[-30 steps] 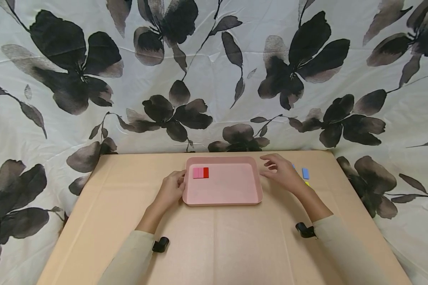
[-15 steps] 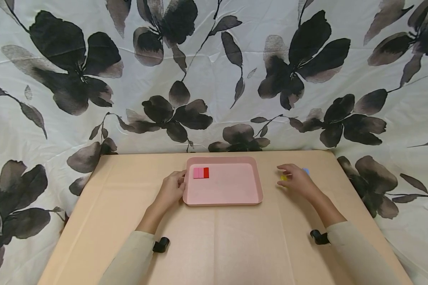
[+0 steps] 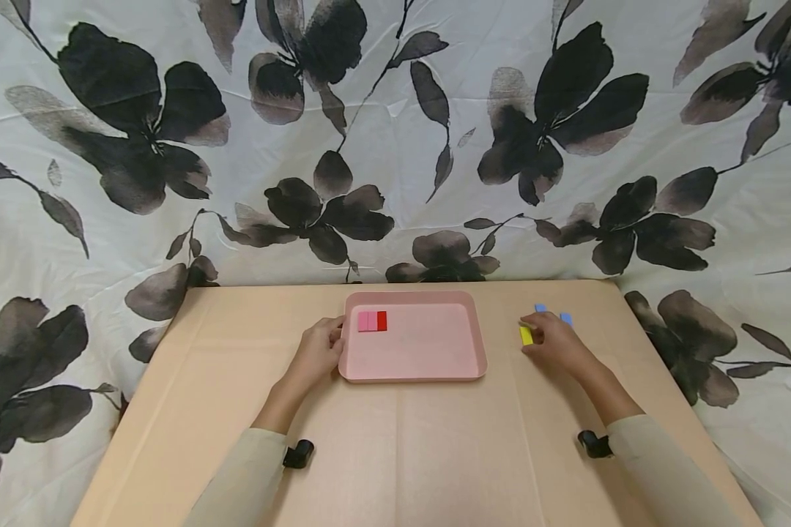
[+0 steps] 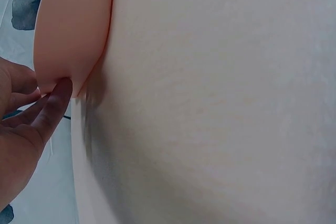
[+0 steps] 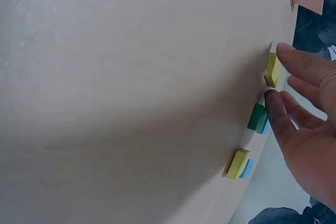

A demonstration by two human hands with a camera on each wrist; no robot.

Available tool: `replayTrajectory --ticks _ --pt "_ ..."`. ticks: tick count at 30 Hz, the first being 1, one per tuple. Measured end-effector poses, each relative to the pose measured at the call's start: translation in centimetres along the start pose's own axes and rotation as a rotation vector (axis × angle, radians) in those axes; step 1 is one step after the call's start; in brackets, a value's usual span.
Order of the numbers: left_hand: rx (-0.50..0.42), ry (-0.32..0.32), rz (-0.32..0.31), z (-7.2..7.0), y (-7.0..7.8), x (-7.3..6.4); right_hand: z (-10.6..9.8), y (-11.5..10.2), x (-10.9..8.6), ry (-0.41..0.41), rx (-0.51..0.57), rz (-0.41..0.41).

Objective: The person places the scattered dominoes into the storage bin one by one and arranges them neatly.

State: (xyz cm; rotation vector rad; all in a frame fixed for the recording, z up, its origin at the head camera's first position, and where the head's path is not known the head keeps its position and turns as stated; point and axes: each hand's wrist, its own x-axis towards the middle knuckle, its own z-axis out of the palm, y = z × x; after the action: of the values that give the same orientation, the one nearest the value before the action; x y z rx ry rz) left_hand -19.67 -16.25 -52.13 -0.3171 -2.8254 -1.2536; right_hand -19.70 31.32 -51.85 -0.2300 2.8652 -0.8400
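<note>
A pink tray [image 3: 411, 359] lies on the table, with two pink blocks [image 3: 367, 321] and a red block [image 3: 381, 321] side by side in its upper left part. My left hand [image 3: 318, 348] holds the tray's left side; in the left wrist view the thumb [image 4: 60, 93] presses its outer wall. To the right of the tray, my right hand [image 3: 556, 342] has finger and thumb at opposite ends of a yellow block [image 3: 526, 336], which stands on the table. The right wrist view shows this same block [image 5: 272, 70] between the fingertips.
Two blue blocks [image 3: 565, 318] partly show behind the right hand. A green block [image 5: 256, 116] and another yellow block [image 5: 238, 164] stand near them, hidden by the hand in the head view. A floral cloth [image 3: 435, 146] hangs behind the table [image 3: 435, 454].
My right hand has moved right, away from the tray's edge, and its finger and thumb have come together around the yellow block. My left hand stays at the tray.
</note>
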Motion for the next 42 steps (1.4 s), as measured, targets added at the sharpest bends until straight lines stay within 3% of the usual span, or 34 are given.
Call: replayTrajectory --ticks 26,34,42 --pt "-0.003 -0.008 -0.004 0.1 -0.1 -0.4 0.1 0.6 -0.4 -0.038 -0.015 0.004" --pt "-0.002 -0.01 -0.005 0.0 -0.3 -0.3 -0.2 -0.4 -0.3 -0.046 -0.015 0.0" --pt "-0.012 -0.024 -0.016 -0.1 -0.4 -0.3 -0.4 -2.8 0.0 -0.007 -0.023 -0.092"
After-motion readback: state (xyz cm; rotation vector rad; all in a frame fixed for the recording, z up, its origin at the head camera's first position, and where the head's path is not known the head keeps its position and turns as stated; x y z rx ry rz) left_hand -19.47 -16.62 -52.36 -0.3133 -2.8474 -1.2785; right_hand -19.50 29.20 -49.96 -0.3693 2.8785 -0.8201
